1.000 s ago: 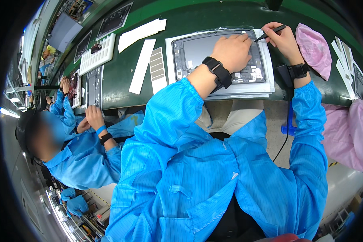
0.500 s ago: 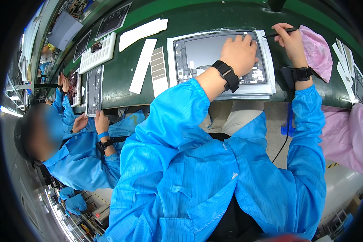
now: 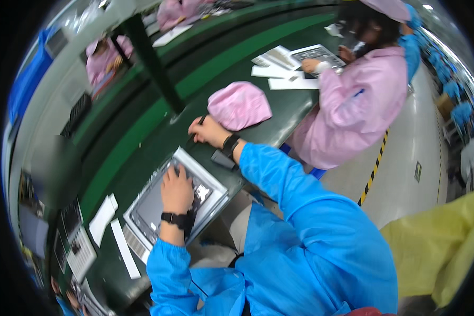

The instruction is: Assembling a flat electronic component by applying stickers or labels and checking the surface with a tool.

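Observation:
An opened tablet (image 3: 151, 204), with a grey inner panel and dark circuit parts along its edge, lies on a white backing (image 3: 216, 184) at the bench's near edge. Spread over it is my left hand (image 3: 177, 192), fingers open and resting on the panel. To the right, just beyond the tablet, my right hand (image 3: 209, 131) is closed around slim black tweezers (image 3: 201, 120), mostly hidden by the fingers. A pink cloth cap (image 3: 239, 105) sits on the bench beside that hand. Black bands circle both my wrists.
White strips (image 3: 124, 247) and a white slotted tray (image 3: 80, 253) lie to the left. A co-worker in pink (image 3: 358, 95) works at the right with another device (image 3: 317, 54). A green post (image 3: 152, 68) rises at the back. Striped floor tape (image 3: 374, 166) runs at the right.
The view has swung to the right, bringing the co-worker in pink and the aisle into sight. My left hand stays on the tablet; my right hand still holds the tweezers beside it.

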Demonstrator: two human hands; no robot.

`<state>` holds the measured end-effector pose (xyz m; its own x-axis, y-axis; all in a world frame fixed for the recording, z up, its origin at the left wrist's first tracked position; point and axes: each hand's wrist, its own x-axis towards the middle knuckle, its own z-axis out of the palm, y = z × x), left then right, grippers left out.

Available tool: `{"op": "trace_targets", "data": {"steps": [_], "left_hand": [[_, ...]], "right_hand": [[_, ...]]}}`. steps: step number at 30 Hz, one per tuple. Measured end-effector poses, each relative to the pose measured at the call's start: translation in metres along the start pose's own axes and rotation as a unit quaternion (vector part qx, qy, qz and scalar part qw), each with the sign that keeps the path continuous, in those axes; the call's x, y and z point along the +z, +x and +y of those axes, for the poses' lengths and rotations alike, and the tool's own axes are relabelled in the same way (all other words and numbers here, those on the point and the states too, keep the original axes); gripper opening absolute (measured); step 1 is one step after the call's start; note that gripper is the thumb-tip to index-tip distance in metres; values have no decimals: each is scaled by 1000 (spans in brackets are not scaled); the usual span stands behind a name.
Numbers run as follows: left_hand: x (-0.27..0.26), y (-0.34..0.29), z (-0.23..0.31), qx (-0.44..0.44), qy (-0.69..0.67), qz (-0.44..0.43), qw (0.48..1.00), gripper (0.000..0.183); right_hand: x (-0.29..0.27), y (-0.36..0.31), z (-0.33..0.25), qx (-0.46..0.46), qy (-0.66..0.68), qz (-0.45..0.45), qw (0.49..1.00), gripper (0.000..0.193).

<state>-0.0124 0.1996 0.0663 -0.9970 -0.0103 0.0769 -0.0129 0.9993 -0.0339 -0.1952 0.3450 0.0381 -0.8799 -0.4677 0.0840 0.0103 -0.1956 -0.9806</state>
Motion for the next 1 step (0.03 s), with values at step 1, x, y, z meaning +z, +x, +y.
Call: {"op": "trace_targets", "data": {"steps": [1], "left_hand": [[1,7,2,1,2,-14,1000,59]], "right_hand": [[-18,-1,-21,-23,-9,21,999,12]]}}
